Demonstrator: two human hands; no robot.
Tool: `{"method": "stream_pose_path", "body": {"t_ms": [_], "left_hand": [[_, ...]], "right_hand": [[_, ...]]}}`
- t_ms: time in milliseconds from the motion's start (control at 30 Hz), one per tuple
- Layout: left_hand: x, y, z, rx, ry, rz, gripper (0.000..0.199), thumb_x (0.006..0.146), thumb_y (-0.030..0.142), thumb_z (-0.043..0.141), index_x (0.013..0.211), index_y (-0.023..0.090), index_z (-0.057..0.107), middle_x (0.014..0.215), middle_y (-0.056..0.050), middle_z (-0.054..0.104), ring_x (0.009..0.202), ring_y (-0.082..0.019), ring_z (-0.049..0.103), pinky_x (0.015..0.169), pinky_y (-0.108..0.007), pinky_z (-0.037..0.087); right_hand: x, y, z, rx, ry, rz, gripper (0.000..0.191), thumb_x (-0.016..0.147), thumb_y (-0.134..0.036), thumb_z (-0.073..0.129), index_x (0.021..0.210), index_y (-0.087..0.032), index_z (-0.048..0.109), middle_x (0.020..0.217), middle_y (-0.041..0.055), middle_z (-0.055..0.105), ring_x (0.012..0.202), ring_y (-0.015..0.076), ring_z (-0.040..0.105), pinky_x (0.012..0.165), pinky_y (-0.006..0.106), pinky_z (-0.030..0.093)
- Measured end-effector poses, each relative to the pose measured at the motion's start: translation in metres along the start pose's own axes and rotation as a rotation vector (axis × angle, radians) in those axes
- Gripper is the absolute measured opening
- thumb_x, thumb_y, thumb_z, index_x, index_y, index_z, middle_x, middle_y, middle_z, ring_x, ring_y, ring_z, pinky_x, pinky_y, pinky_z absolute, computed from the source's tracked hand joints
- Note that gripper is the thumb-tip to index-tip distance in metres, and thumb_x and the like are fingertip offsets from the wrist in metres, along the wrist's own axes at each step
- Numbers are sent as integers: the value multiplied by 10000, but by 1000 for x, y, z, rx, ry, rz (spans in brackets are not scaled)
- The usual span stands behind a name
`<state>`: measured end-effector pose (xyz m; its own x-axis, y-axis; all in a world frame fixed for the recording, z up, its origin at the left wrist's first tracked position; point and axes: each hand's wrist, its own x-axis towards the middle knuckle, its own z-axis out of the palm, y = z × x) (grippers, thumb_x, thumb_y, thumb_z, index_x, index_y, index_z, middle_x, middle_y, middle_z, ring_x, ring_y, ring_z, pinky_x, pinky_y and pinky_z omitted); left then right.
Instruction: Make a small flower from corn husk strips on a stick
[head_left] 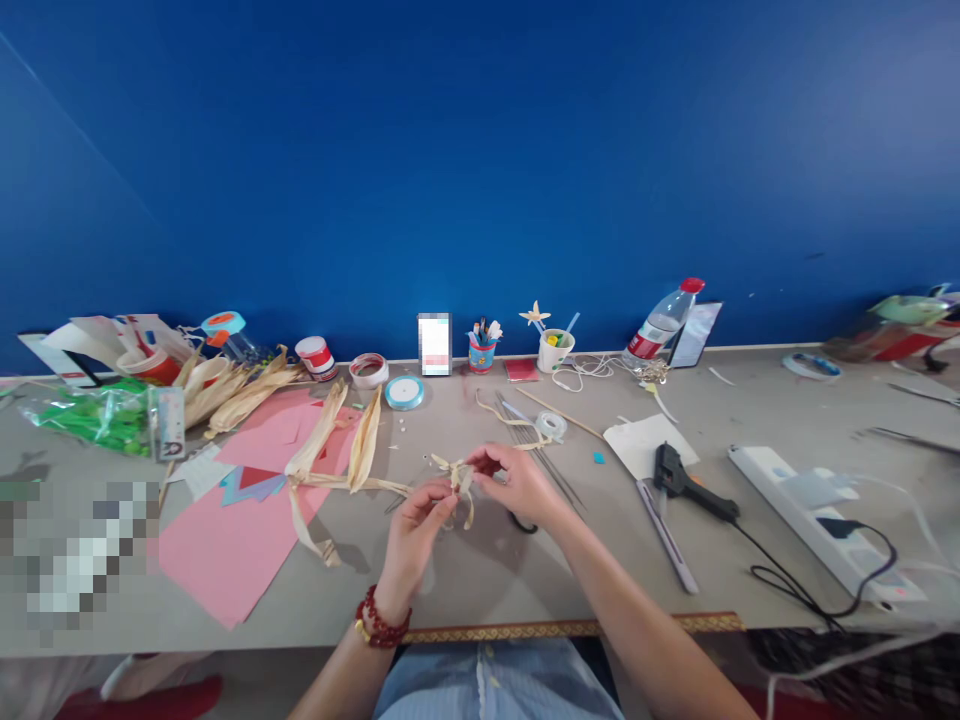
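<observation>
Near the middle of the grey table, both hands meet around a small pale husk piece (459, 478) with curling strips. My left hand (420, 520), with a red bead bracelet at the wrist, pinches its lower left side. My right hand (510, 480) closes its fingertips on its upper right side. One strip hangs down between the hands. The fingers partly hide the piece. Dark scissor handles (523, 524) show just below my right hand. Long dried husks (319, 440) lie to the left, one strip reaching toward my left hand.
Pink paper sheets (232, 550) lie at left. Thin metal rods (555, 470) and a tape roll (551, 426) sit beyond my right hand. A black glue gun (690, 483) and a white power strip (817, 530) are at right. A bottle (664, 325) and cups stand along the blue wall.
</observation>
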<state>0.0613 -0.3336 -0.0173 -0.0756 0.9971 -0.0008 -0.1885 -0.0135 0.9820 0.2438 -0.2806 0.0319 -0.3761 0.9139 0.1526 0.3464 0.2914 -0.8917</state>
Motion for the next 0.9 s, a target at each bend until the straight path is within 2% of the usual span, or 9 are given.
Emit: {"method": "stream_pose_path", "body": {"t_ms": [167,367,433,500,567,633,767,900], "left_hand": [[-3,0,2,53,-63,-20,217,822,380,712,820,163,727,758,-40,680,710,-158,586,666,-263,464],[-7,1,5,67,-45,12,225,812,389,719,807,165,732,763,-39,691,683,-151,581,622,-246,446],[-8,1,5,80,-27,12,232,809,392,721,819,161,738,780,-47,703,685,-156,593,617,-245,455],[-8,0,5,74,-5,-6,242,807,397,721,839,158,740,794,-56,719,697,-163,613,630,-248,473],[-8,-1,5,59,13,-29,245,802,396,728,861,158,741,806,-62,736,719,-169,633,649,-247,487],[-6,-2,5,53,17,-43,245,796,394,735,869,160,745,825,-68,752,743,-172,651,669,-244,496],[-4,1,9,39,17,-53,248,796,398,735,874,164,752,867,-83,775,791,-185,685,718,-253,516],[-3,5,11,25,27,-39,244,792,387,740,892,165,752,872,-90,783,794,-195,700,722,-264,532]], "right_hand": [[-3,3,2,54,17,-14,246,776,-129,580,1003,-200,644,801,3,680,736,156,633,693,266,476],[-13,17,3,143,117,65,177,874,-268,561,1030,-198,606,828,30,696,761,179,656,684,281,491],[-25,27,-3,21,189,104,154,914,-320,523,963,-206,614,824,36,689,752,187,649,676,284,483],[-43,38,-11,-249,236,146,166,924,-335,514,869,-215,616,811,37,677,738,196,632,673,293,462],[-60,48,-16,-524,224,168,144,905,-331,550,853,-216,620,865,53,681,799,225,630,706,314,453],[-73,54,-18,-691,179,172,110,879,-314,593,902,-214,631,945,75,688,892,256,631,752,330,455],[-79,53,-15,-811,114,218,106,848,-234,604,941,-205,646,999,99,699,955,271,644,765,325,460],[-75,48,-19,-720,122,333,91,852,-247,577,902,-210,644,905,79,725,817,254,680,674,312,447]]}}
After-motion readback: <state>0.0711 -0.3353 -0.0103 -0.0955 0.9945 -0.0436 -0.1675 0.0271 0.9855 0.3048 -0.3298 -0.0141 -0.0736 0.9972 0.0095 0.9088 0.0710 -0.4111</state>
